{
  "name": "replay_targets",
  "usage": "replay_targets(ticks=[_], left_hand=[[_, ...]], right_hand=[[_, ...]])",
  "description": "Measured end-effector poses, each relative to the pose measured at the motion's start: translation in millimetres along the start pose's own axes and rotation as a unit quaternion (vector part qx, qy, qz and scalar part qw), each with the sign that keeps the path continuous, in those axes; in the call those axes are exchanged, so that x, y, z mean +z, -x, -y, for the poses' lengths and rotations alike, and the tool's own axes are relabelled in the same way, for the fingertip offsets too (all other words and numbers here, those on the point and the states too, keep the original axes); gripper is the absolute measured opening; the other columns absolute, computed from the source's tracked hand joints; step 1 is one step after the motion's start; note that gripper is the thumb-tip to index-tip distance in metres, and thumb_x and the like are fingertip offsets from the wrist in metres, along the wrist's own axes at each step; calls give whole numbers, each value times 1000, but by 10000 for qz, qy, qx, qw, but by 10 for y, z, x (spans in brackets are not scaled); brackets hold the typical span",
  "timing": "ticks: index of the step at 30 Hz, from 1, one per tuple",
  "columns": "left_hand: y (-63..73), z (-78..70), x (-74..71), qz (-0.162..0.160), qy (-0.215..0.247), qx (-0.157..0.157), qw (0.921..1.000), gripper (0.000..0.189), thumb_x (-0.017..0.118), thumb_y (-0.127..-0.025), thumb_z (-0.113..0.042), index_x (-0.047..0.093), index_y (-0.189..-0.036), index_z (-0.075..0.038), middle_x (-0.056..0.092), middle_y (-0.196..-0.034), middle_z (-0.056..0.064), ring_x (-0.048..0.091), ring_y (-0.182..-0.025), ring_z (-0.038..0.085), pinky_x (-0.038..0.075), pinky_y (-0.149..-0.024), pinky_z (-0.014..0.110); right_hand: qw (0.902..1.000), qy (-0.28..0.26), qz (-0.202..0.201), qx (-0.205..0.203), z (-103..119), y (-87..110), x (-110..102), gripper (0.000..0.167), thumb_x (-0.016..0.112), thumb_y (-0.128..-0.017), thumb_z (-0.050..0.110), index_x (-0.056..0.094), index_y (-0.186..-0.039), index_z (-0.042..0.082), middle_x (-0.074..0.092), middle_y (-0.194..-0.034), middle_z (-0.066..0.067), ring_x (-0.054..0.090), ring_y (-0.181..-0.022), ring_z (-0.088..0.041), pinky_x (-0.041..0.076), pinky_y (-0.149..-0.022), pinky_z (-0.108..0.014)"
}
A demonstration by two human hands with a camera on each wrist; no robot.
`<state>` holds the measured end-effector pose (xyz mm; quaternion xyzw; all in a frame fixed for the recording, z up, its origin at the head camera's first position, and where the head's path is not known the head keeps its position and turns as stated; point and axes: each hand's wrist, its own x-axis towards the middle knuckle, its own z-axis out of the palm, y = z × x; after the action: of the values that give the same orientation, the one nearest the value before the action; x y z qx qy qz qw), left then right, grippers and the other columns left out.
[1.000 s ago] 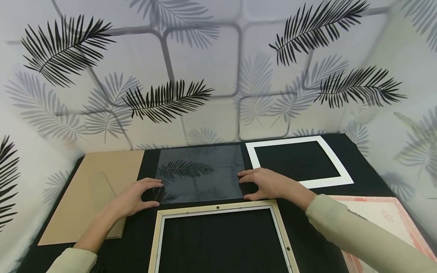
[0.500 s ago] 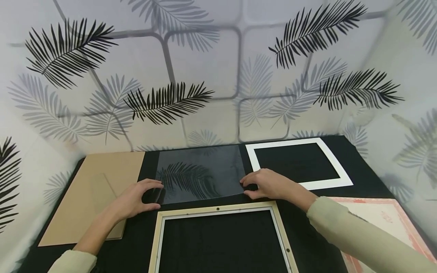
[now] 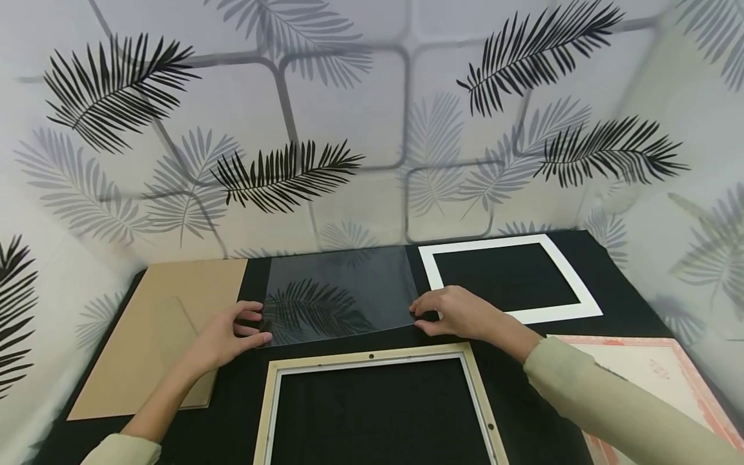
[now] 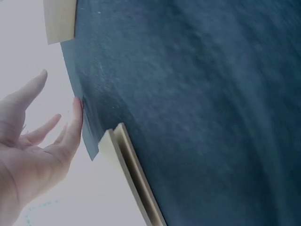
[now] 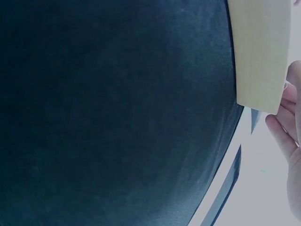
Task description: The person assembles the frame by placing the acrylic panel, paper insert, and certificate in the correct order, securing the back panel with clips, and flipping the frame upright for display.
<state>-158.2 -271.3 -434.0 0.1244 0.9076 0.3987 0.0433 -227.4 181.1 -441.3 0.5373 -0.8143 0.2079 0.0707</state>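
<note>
A clear, dark-looking plastic sheet (image 3: 343, 290) lies on the black cloth, reflecting a leaf pattern. Its front edge bows upward toward the right. My right hand (image 3: 459, 313) pinches that right edge between thumb and fingers. At the opposite end, my left hand (image 3: 229, 336) has its fingertips right at the sheet's left edge. The left wrist view shows this left hand (image 4: 42, 136) with thumb and fingers spread apart. Directly in front of the sheet lies a pale wooden frame (image 3: 372, 356) with a silvery inner lip. Part of my right hand (image 5: 289, 122) shows beyond the frame's wood (image 5: 261, 56).
A brown board (image 3: 174, 303) lies at the left, its layered edge (image 4: 129, 174) showing in the left wrist view. A white mat border (image 3: 488, 243) lies at the back right. A pink-edged panel (image 3: 639, 361) sits under my right sleeve. A leaf-print curtain (image 3: 360, 129) hangs behind.
The sheet's right front part has risen slightly and bent, shifting its reflection. My left fingers have drawn back a little to the left. The right hand has moved only slightly.
</note>
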Motion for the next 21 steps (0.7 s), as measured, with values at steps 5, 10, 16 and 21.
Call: replay_targets(ticks=[5, 10, 16, 21], left_hand=[[10, -40, -16, 323, 838, -649, 9938, 74, 79, -91, -11, 35, -145, 16, 58, -125, 35, 71, -93, 35, 60, -75, 40], [19, -55, -45, 573, 1180, -985, 9865, 76, 77, -93, -13, 33, -146, 18, 59, -125, 34, 69, -97, 35, 59, -79, 41], [28, -9, -58, 650, 1161, -1048, 9856, 58, 75, -95, -14, 48, -139, 14, 60, -120, 24, 65, -100, 31, 58, -81, 42], [39, 3, -44, 683, 1731, -1006, 9774, 53, 73, -96, -8, 46, -136, 13, 63, -116, 21, 68, -96, 29, 58, -79, 39]], right_hand=[[9996, -191, -212, -36, -20, 6, 1, 12, 78, -88, 5, 74, -99, 3, 73, -108, -9, 71, -95, -19, 58, -74, -28], [9982, -435, -414, -25, -32, 12, -5, 19, 80, -85, 0, 74, -103, 1, 72, -106, -9, 71, -95, -20, 58, -73, -30], [9964, -591, -602, -47, -31, 2, -12, 22, 81, -83, -3, 73, -102, 1, 72, -104, -8, 71, -96, -21, 58, -73, -32], [9945, -566, -860, -181, -38, 9, -7, 24, 82, -80, -5, 73, -100, 2, 72, -100, -7, 71, -93, -20, 59, -71, -34]])
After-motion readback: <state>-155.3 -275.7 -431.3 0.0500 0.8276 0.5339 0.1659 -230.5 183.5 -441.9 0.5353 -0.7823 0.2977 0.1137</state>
